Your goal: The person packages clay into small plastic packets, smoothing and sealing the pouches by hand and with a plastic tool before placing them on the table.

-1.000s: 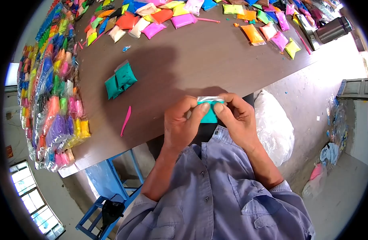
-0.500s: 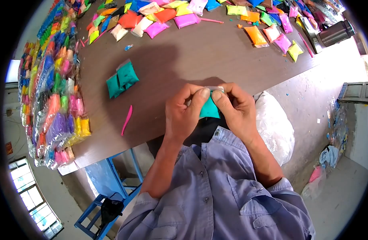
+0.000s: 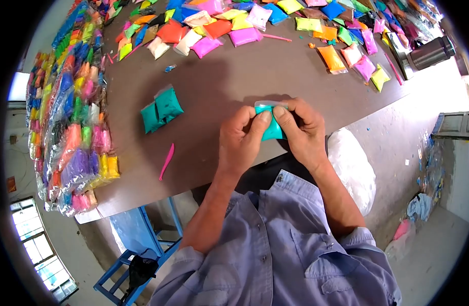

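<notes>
Over the near edge of the brown surface [image 3: 275,76], we've got the teal pouch [image 3: 271,128] between both hands. Left hand [image 3: 240,143] and right hand [image 3: 301,133] meet at its clear top strip, thumbs and forefingers pressed together, pinching that strip from both sides. Fingers [image 3: 263,118] cover most of the strip, so we can't tell whether the seal is shut.

Doing it well, as we judge it:
- Keep the pinch on the clear strip only, not on the teal fill, or the fill squeezes up into the seal.
- Run the press evenly from one end to the other; a gap at a corner would likely leak.
- Hold the pouch level, low over the surface, so a slip drops it nowhere far.

Finished-looking teal pouches [image 3: 161,108] lie apart to the left, pink stick tool [image 3: 166,160] near them. Mixed coloured pouches [image 3: 219,28] sit along the far side, well clear of the hands.
</notes>
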Demonstrator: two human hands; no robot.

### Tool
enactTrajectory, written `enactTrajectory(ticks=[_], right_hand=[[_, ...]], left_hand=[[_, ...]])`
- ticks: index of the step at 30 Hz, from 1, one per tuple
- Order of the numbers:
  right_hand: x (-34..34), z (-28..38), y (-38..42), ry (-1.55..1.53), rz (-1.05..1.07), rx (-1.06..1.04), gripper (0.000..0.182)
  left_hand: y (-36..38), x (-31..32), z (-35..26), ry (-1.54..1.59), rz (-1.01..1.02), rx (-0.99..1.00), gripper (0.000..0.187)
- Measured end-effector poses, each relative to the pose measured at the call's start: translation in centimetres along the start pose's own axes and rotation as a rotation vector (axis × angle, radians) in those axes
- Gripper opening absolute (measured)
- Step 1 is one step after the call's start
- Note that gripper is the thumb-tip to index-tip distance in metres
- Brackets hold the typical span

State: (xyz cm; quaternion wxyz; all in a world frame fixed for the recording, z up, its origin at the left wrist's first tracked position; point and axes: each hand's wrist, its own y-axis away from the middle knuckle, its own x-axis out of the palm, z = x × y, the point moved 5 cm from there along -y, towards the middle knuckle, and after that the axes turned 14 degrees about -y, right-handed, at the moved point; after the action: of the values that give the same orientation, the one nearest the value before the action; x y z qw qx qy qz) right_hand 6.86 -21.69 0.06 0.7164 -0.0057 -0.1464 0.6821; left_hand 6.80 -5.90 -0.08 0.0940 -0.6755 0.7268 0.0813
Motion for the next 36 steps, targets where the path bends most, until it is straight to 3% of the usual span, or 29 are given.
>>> enactTrajectory(ticks=[4, 6, 8, 10, 12, 14, 16, 18, 19, 21, 27, 29, 33, 36], right_hand=[[0.5, 1.4, -0.1, 0.043, 0.022, 0.051, 0.014], [0.0, 0.8, 0.1, -0.036, -0.064, 0.175, 0.014], [-0.5, 1.5, -0.7, 0.143, -0.028, -0.026, 0.011], [-1.0, 1.8, -1.3, 0.175, -0.061, -0.09, 0.009], [-1.3, 1.7, -1.9, 0.183, -0.122, -0.104, 0.009], [-1.6, 1.1, -1.9, 0.201, -0.12, -0.138, 0.011], [-2.1, 0.4, -1.9, -0.016, -0.209, -0.057, 0.017], [-2.1, 0.2, -2.1, 0.036, -0.236, -0.057, 0.023], [-2.1, 0.2, -2.2, 0.004, -0.267, -0.025, 0.024], [-2.7, 0.0, -2.1, 0.018, -0.311, 0.055, 0.025], [-3.1, -0.2, -2.1, 0.167, -0.285, -0.03, 0.02], [-2.9, -0.1, -2.2, 0.194, -0.266, -0.026, 0.018], [-2.6, 0.1, -2.0, 0.165, -0.295, 0.033, 0.019], [-2.1, 0.8, -2.0, 0.236, -0.274, 0.06, 0.017]], left_hand=[[-0.2, 0.0, -0.1, -0.108, -0.064, 0.017, 0.026], [-0.6, -0.2, -1.1, -0.164, -0.049, -0.012, 0.026], [-1.5, 0.6, -0.9, -0.073, 0.007, -0.012, 0.025], [-2.1, 1.3, -1.5, 0.048, 0.162, -0.013, 0.023], [-3.0, 1.8, -1.5, -0.179, 0.208, -0.042, 0.027], [-4.1, 2.5, -1.6, -0.201, 0.195, 0.053, 0.029], [-5.1, 2.4, -2.1, -0.165, 0.154, 0.103, 0.025], [-6.1, 2.6, -2.5, -0.205, 0.211, 0.184, 0.025], [-6.6, 2.7, -2.6, -0.181, 0.142, 0.284, 0.027], [-7.4, 3.1, -2.3, -0.176, 0.172, 0.3, 0.028], [-8.6, 3.0, -2.2, -0.104, 0.29, 0.293, 0.037], [-8.9, 3.7, -1.1, -0.145, 0.166, 0.348, 0.034], [-8.4, 3.1, -1.8, -0.127, 0.229, 0.21, 0.028], [-8.2, 3.2, -1.3, -0.033, 0.229, 0.261, 0.018]])
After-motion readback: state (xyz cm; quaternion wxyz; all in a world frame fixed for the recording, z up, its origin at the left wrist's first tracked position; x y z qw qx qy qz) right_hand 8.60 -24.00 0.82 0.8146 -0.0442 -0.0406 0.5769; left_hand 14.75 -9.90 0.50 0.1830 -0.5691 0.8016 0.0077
